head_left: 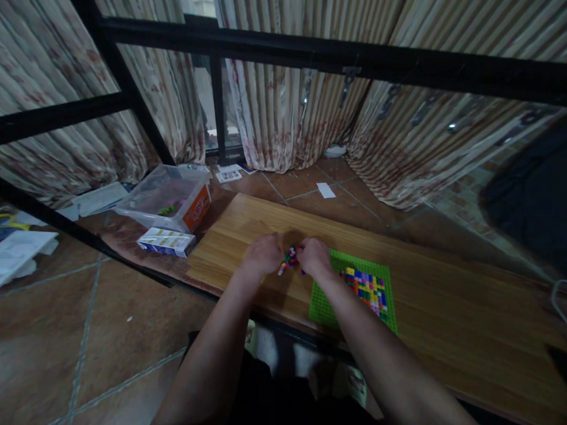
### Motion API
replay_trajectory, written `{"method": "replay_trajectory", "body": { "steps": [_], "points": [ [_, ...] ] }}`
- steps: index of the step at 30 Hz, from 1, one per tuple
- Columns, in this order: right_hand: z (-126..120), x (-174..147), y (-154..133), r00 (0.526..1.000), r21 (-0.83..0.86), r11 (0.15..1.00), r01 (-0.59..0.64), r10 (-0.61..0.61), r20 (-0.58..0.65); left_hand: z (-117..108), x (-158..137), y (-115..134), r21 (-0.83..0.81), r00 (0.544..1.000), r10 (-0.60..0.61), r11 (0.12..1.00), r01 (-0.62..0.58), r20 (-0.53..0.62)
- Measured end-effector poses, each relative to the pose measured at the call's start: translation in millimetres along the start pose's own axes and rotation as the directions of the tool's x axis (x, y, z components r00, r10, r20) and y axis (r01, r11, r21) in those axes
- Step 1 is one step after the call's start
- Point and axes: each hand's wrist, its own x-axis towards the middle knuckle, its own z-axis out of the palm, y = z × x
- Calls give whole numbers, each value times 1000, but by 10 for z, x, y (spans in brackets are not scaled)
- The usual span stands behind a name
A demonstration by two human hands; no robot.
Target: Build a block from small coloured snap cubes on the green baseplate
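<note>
Small toy bricks (290, 257) in pink, green and purple make a little pile on the wooden board, between my two hands. On the pile's left, my left hand (262, 255) has its fingers curled at the edge of the bricks. My right hand (314, 258) reaches in from the other side, fingers bent together; what either hand pinches is too small to make out. Under my right wrist lies a green baseplate (322, 307). Its right part carries a patch of multicoloured bricks (368, 288), partly hidden by my right forearm.
The wooden board (451, 317) runs to the right. Left of it stand a clear plastic box (144, 201) with an orange label and a small white-and-blue carton (165, 241). A black metal frame (289, 45) crosses in front of curtains (277, 113). White trays (12, 259) lie far left.
</note>
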Motion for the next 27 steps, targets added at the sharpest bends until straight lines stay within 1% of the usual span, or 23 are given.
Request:
{"method": "replay_trajectory", "body": {
  "steps": [5, 8, 11, 14, 16, 17, 20, 21, 22, 24, 27],
  "points": [
    [-11, -54, -61, 999, -8, 999, 37, -37, -7, 15, -14, 5, -53, 1000, -14, 999, 13, -27],
    [-118, -168, -102, 993, 20, 993, 114, -114, -38, 16, -14, 40, -130, 998, 4, 991, -13, -69],
    [-312, -356, -68, 973, 64, 973, 221, -216, -77, 41, -12, 127, -265, 993, 80, 959, -101, -88],
    [-527, -581, 63, 949, 145, 942, 303, -284, -136, 113, -41, 253, -409, 981, 178, 892, -191, -71],
    [-641, -712, 187, 927, 260, 899, 353, -299, -227, 173, -90, 342, -528, 976, 211, 823, -209, -57],
    [-682, -763, 254, 914, 309, 874, 375, -293, -279, 201, -122, 385, -616, 976, 216, 763, -196, -43],
    [-739, -844, 448, 891, 429, 807, 407, -248, -380, 262, -216, 509, -859, 972, 232, 505, -90, 35],
    [-737, -848, 507, 891, 477, 778, 409, -228, -392, 276, -239, 550, -900, 968, 241, 434, -47, 65],
    [-729, -842, 562, 894, 534, 740, 410, -210, -395, 288, -256, 591, -920, 964, 251, 393, -14, 93],
    [-703, -812, 663, 907, 665, 627, 406, -185, -380, 313, -265, 675, -942, 958, 255, 335, 38, 129],
    [-685, -764, 784, 928, 829, 416, 372, -169, -331, 362, -241, 800, -964, 957, 256, 258, 69, 137]
  ]
}}
